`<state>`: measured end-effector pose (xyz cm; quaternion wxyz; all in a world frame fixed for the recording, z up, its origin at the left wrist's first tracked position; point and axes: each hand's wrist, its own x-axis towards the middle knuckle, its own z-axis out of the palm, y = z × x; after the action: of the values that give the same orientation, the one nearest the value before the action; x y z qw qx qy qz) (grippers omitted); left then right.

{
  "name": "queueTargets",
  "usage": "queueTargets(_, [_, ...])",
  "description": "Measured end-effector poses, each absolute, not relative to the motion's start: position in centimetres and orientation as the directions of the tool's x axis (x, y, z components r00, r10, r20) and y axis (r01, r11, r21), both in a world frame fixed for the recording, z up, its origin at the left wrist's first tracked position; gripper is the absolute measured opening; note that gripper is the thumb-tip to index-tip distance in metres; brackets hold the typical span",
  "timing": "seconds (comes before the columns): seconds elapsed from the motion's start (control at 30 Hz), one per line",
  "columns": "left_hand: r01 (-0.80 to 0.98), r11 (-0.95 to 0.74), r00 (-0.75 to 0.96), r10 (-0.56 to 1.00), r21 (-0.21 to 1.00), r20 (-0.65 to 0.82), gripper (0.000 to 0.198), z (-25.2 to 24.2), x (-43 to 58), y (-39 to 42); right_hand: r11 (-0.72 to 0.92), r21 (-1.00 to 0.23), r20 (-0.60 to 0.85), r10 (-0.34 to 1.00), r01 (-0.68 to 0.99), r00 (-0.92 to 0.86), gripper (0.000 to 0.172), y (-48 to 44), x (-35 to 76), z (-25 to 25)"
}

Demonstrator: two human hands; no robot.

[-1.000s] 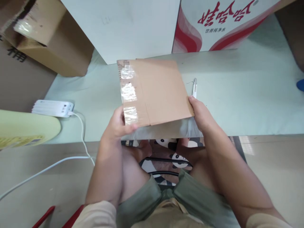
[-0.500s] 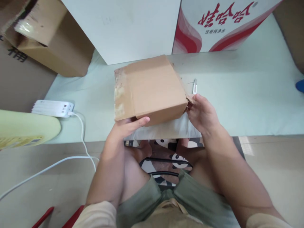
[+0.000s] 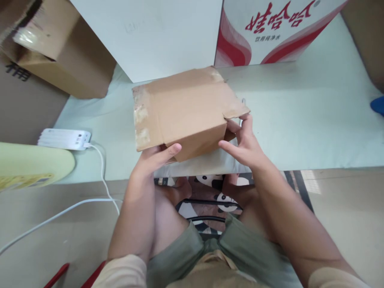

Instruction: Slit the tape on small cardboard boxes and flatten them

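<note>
A brown cardboard box (image 3: pixel 189 108) sits tilted near the front edge of the table, with flaps sticking out to its left and right. Worn clear tape marks the left flap. My left hand (image 3: pixel 153 160) grips the box's lower left corner, thumb on the front face and fingers hidden beneath the flap. At the right corner my right hand (image 3: pixel 247 144) has its thumb against the front face. Its other fingers reach under the raised right flap (image 3: pixel 235 106), along the box's side. A slim utility knife (image 3: pixel 243 101) lies behind that flap, mostly covered.
Behind stand a white carton (image 3: pixel 168 40) and red lettering on a water carton (image 3: pixel 270 44). An opened brown carton (image 3: pixel 81 60) is at the back left. A power bank (image 3: pixel 64 139) with a white cable lies left, near a pale green object (image 3: pixel 36 162). Something blue (image 3: pixel 378 105) is far right.
The right flap, folded down before, now sticks outward. My right hand has moved from pinching the flap's edge to the box's corner. The box has shifted slightly left.
</note>
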<state>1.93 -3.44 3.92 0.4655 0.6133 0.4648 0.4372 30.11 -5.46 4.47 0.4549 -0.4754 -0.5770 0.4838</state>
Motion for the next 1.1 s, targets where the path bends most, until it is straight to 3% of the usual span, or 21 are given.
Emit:
queueTargets(0.3, [0.234,-0.203,0.265,0.954,0.951,0.138,0.080,4.3,1.8,-3.7,-0.059,-0.998,-0.058,0.983,0.005,-0.172,0.072,-4.7,29.5,3.8])
queueTargets(0.5, [0.088,-0.082,0.093,0.993,0.993,0.074,0.086,3.4,2.0,-3.4,-0.040,-0.999,-0.037,0.997,0.036,0.073,0.063,-4.6,29.5,5.0])
queueTargets(0.7, [0.071,-0.131,-0.138,0.980,0.989,0.140,0.082,2.6,2.0,-3.2,0.006,-0.977,0.036,0.990,0.214,0.137,0.023,-4.9,29.9,5.9])
queueTargets(0.9, [0.183,-0.220,-0.045,0.972,0.958,0.232,0.085,4.2,2.3,-3.6,0.131,-0.965,0.162,0.980,0.229,0.120,0.023,-5.0,29.9,5.8])
queueTargets(1.1, [0.275,-0.179,-0.047,0.979,0.945,0.199,0.056,5.0,2.3,-3.0,0.147,-0.965,0.178,0.975,0.218,0.131,0.026,-4.8,29.9,5.4])
